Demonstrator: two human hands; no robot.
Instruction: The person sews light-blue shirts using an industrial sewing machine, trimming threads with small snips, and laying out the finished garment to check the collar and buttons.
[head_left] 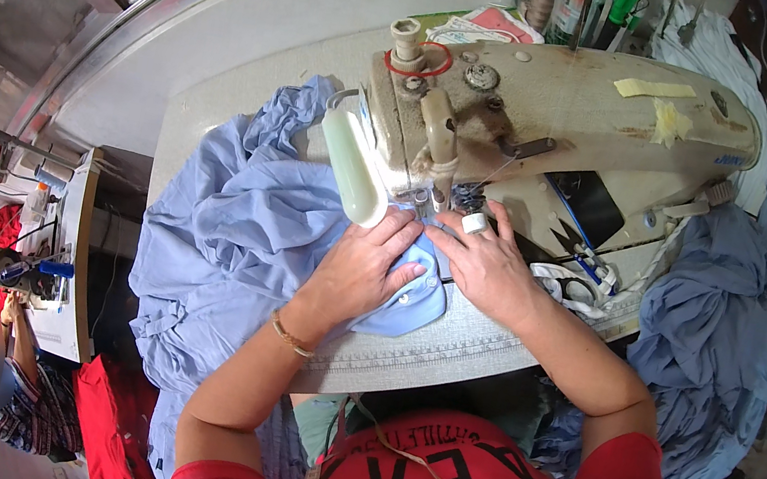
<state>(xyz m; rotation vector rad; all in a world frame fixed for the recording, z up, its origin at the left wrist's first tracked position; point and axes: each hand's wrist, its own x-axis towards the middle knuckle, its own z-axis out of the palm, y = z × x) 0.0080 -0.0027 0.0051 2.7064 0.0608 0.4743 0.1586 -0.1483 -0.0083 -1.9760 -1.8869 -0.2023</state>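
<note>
A light blue shirt lies bunched on the sewing table, one part of it under the needle of a beige sewing machine. My left hand presses flat on the blue fabric just left of the needle. Beside the presser foot, my right hand rests with fingers apart on the cloth; its index finger wears a white thimble-like cap. A small lamp hangs from the machine head above my left hand.
More blue fabric is piled at the right of the machine. Scissors lie on the table by my right hand. Thread spools and pens stand behind the machine. Another person sits at a second machine at lower left, with red cloth nearby.
</note>
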